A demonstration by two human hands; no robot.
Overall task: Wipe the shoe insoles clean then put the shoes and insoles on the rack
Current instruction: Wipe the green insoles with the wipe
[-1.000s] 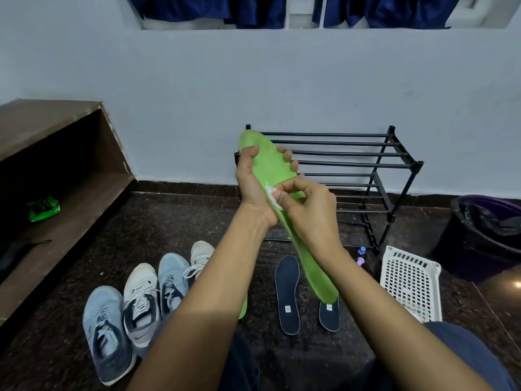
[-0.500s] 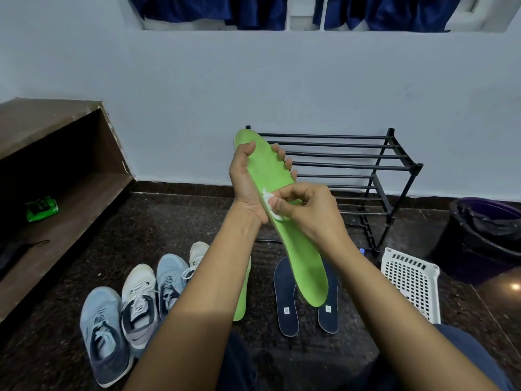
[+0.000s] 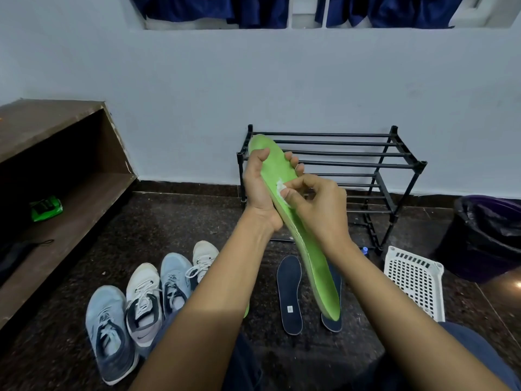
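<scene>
Left hand (image 3: pixel 260 193) grips green insole (image 3: pixel 282 170) near its toe end, thumb over one edge, fingers curled round the other. Insole is held up in the air, tilted; toe end is in front of the rack (image 3: pixel 338 153), heel end hangs above the floor (image 3: pixel 169 221). Right hand (image 3: pixel 318 210) pinches a small white wipe (image 3: pixel 281 189) between thumb and fingertips, pressed on the insole's face just beside the left palm. Rack stands at the floor's far edge against the wall (image 3: pixel 282 80). Two dark insoles (image 3: pixel 289 292) lie flat on the floor in front of the rack, the right one partly hidden behind the green heel. Four shoes (image 3: pixel 142 303) sit in a row left of them, toes toward the wall. White basket (image 3: pixel 414 280) is by the rack's right side, dark bin (image 3: pixel 487 235) beyond it. Wooden shelf (image 3: pixel 70 207) runs along the floor's left edge, green packet (image 3: pixel 46 208) on it.
</scene>
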